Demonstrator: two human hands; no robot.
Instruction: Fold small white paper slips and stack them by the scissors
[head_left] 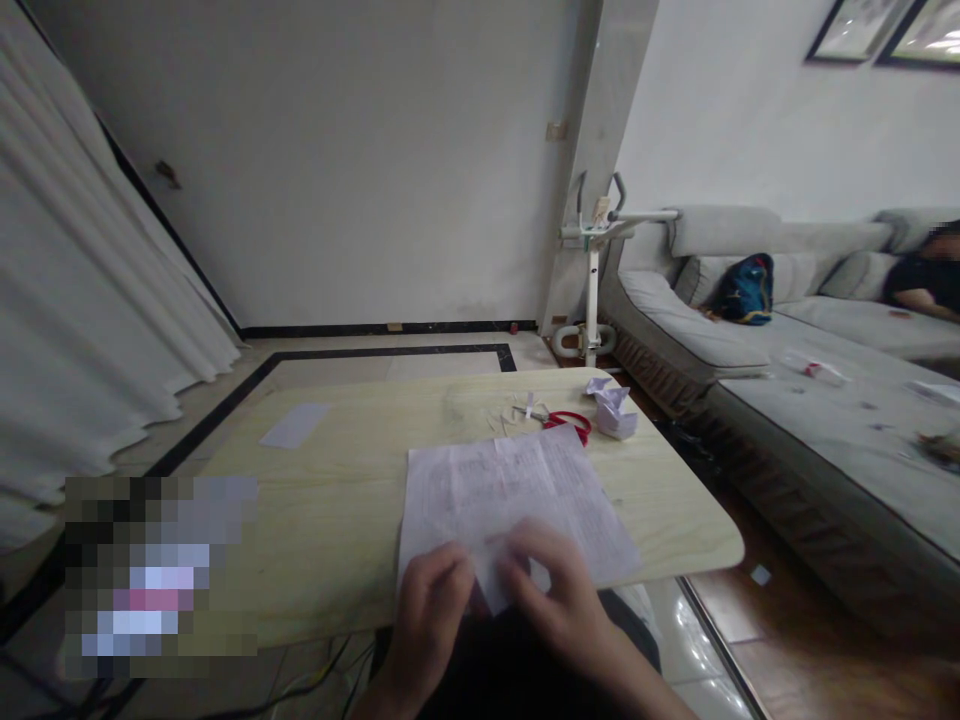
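A large creased sheet of paper (502, 480) with faint print lies on the light wooden table, its near edge at the table's front. My left hand (433, 605) is closed at that near edge, thumb and forefinger pinched on the paper. To its right, my right hand (555, 590) is curled over the same edge, its fingers blurred by motion but drawn together on the paper. Between the two hands a pointed part of the sheet hangs down. Just beyond the sheet lie red-handled scissors (568, 421), the blades partly among thin scraps (506, 415).
Crumpled paper (615, 412) sits at the table's far right. A smaller paper piece (295, 425) lies far left on the table (322, 540). A pixelated patch hides the near left corner. Right of the table are a sofa (825, 420) and an exercise machine (592, 290); a person sits far right.
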